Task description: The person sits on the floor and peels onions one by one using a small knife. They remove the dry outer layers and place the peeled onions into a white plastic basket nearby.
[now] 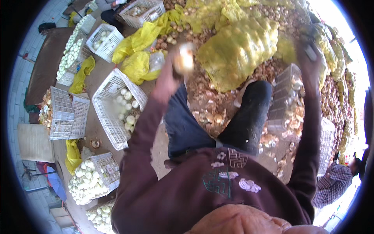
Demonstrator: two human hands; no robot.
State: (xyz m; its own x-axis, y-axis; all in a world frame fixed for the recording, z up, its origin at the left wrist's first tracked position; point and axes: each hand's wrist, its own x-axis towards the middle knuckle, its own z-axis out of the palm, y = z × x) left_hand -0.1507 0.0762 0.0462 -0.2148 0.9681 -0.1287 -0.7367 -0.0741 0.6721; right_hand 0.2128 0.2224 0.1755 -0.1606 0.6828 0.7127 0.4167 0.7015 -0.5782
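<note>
My left hand, blurred, is raised between a white crate of peeled onions and a yellow mesh sack of onions, gripping a brown-and-white onion. My right hand, out to the right, is closed on a dark object with a pale strip, too blurred to name. Below it stands a crate with onion skins. Loose skins and onions lie on the ground between my legs.
More crates of peeled onions and yellow sacks stand ahead and left. Piled onions and sacks line the right. One person is at the upper left; another in a checked shirt is at the lower right.
</note>
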